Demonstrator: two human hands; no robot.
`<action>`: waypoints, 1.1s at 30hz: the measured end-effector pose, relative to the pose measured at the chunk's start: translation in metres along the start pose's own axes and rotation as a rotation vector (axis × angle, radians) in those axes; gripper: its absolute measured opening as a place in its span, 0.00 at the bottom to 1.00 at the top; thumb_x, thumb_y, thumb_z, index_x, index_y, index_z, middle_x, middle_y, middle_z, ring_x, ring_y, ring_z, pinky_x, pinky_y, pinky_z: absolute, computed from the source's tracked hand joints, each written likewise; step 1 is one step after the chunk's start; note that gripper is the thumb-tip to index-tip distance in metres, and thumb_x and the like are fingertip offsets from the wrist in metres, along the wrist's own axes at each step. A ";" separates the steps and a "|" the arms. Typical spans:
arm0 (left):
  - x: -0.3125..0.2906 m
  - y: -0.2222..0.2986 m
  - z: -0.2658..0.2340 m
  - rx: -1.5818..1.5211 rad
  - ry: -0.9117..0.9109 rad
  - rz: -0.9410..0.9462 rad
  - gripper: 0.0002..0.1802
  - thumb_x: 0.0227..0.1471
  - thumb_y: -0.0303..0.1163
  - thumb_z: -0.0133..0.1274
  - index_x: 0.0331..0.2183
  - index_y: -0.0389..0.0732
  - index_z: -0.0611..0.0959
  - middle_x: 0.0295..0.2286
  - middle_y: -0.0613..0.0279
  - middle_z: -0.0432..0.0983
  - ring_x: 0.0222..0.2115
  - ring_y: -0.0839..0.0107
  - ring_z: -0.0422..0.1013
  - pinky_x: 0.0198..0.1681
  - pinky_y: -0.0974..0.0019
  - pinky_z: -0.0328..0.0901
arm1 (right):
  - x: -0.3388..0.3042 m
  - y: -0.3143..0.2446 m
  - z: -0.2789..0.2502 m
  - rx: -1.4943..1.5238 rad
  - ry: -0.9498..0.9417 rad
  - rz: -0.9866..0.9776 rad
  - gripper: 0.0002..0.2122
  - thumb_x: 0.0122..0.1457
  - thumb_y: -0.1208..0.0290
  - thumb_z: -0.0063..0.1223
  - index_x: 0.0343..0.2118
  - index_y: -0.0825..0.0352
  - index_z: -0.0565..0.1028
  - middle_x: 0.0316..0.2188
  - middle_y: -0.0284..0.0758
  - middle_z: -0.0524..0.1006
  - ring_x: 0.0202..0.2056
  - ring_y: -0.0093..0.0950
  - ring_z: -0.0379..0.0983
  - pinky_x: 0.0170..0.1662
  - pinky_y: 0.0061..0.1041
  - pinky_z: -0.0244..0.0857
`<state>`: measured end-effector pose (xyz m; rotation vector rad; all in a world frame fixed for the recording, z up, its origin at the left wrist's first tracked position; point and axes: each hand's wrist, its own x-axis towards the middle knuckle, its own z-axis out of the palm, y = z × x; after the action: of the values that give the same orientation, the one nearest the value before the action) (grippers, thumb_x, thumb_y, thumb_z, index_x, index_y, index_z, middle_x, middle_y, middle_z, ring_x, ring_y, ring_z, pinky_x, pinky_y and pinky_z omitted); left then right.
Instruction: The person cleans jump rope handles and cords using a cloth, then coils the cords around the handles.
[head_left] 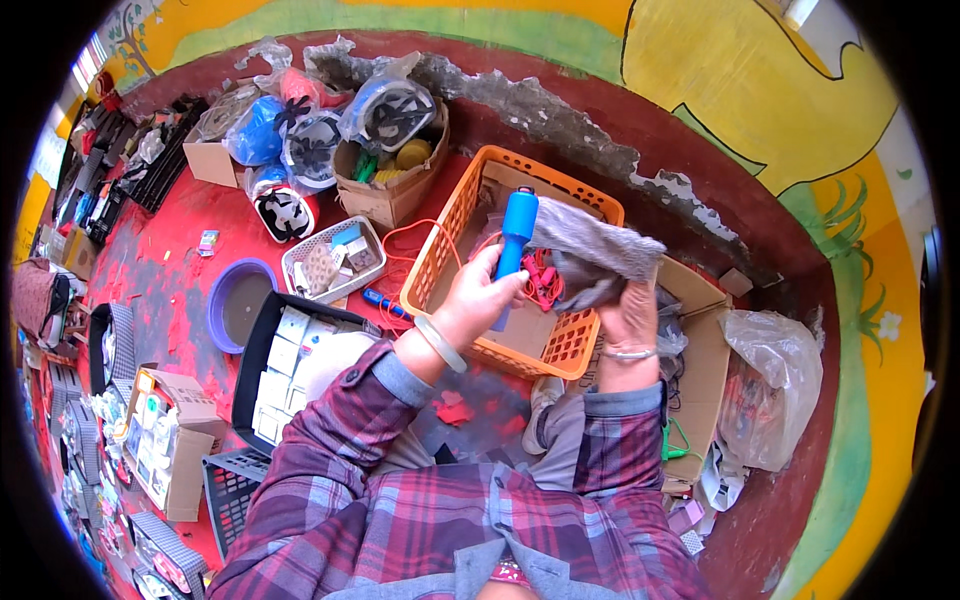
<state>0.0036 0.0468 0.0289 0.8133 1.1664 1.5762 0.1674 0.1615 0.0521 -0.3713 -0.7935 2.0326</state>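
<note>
My left hand is closed around a blue skipping-rope handle, its dark-tipped end pointing up and away. Orange-red cord loops out to the left, over the basket's edge. A second blue handle lies on the floor beside that cord. In my right hand is a bunched grey cloth, hanging close to the blue handle. Both hands are above an orange plastic basket. Pinkish-red skipping ropes lie inside it, partly hidden by the cloth.
A white basket of small boxes, a purple basin and a black bin of white boxes stand left. Behind are a carton and bagged helmets. An open carton and plastic bag flank my right.
</note>
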 end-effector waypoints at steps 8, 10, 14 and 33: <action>-0.017 -0.031 0.020 1.143 0.130 0.474 0.27 0.41 0.30 0.52 0.43 0.30 0.66 0.31 0.42 0.69 0.31 0.49 0.69 0.31 0.57 0.66 | 0.004 0.073 0.029 -0.116 0.086 0.057 0.09 0.51 0.71 0.54 0.34 0.67 0.72 0.32 0.33 0.75 0.31 0.24 0.72 0.37 0.23 0.67; -0.014 -0.032 0.016 1.139 0.114 0.518 0.25 0.41 0.30 0.52 0.43 0.30 0.67 0.29 0.43 0.69 0.30 0.49 0.69 0.31 0.56 0.66 | 0.008 0.073 0.028 -0.102 0.110 0.092 0.08 0.51 0.72 0.54 0.33 0.68 0.72 0.31 0.33 0.75 0.30 0.25 0.72 0.36 0.23 0.68; -0.011 -0.019 0.010 0.984 0.114 0.522 0.23 0.43 0.32 0.54 0.41 0.32 0.70 0.27 0.45 0.71 0.29 0.50 0.69 0.32 0.57 0.66 | 0.018 0.062 0.028 0.063 -0.049 0.174 0.12 0.49 0.70 0.54 0.35 0.70 0.73 0.33 0.36 0.76 0.34 0.28 0.73 0.39 0.26 0.68; -0.024 -0.011 0.014 0.156 -0.198 -0.230 0.14 0.49 0.40 0.53 0.29 0.40 0.70 0.15 0.69 0.63 0.12 0.80 0.57 0.15 0.76 0.54 | 0.027 0.036 0.011 0.179 -0.192 0.117 0.17 0.49 0.64 0.56 0.40 0.68 0.69 0.30 0.37 0.74 0.31 0.30 0.73 0.37 0.32 0.70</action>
<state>0.0268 0.0293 0.0233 0.8815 1.2019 1.2000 0.1239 0.1656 0.0377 -0.1241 -0.7112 2.2540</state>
